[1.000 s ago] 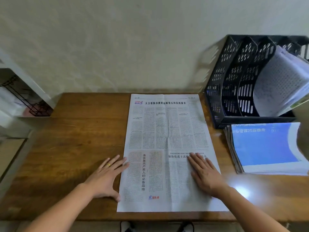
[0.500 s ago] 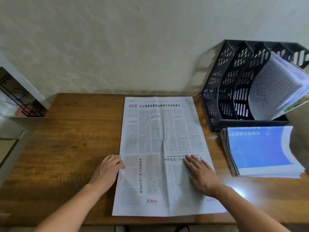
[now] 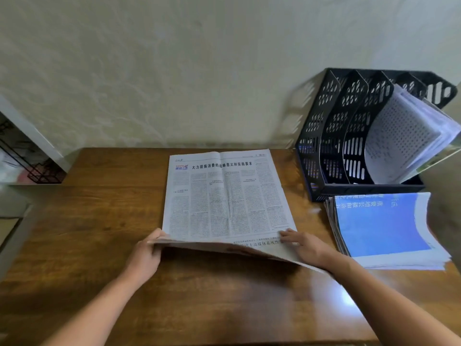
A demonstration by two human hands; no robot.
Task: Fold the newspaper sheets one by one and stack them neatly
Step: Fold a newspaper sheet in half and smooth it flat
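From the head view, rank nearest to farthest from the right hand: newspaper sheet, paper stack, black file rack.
1. Newspaper sheet: under the right hand, touching it.
2. Paper stack: just to the hand's right.
3. Black file rack: back right, against the wall.

An office: wooden desk (image 3: 99, 221), black file rack (image 3: 331, 136), stacked papers (image 3: 389, 228).
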